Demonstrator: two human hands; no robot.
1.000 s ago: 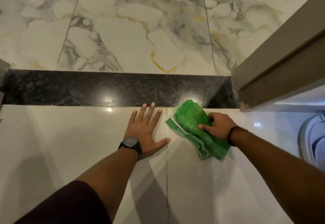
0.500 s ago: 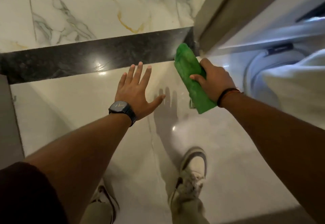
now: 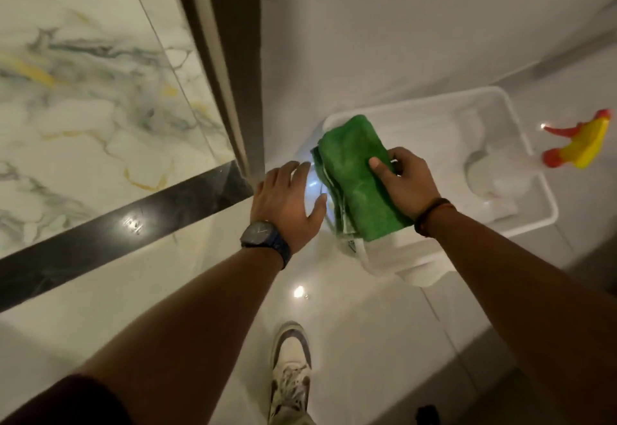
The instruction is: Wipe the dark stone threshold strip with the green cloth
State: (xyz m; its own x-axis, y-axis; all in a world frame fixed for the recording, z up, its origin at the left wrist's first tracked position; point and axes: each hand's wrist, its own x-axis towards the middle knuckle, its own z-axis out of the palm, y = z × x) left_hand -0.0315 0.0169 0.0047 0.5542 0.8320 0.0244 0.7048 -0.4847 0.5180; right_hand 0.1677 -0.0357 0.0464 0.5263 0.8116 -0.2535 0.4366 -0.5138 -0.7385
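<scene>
the dark stone threshold strip [image 3: 127, 224] is seen at the left, running diagonally between the marble floor [image 3: 83, 97] and the pale tiles. further right, the left hand [image 3: 287, 197] is held open and empty, fingers spread. the folded green cloth [image 3: 359, 177] is gripped by the closed right hand [image 3: 405, 182], above the near rim of a white plastic tub [image 3: 534, 191], well apart from the strip.

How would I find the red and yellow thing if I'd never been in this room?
Start at the big white plastic tub on the pale floor, right of the door frame. Just beyond the tub's right rim sits the spray trigger. It's the only bright red-and-yellow thing here; the green cloth in the right hand is the other colourful piece.
</scene>
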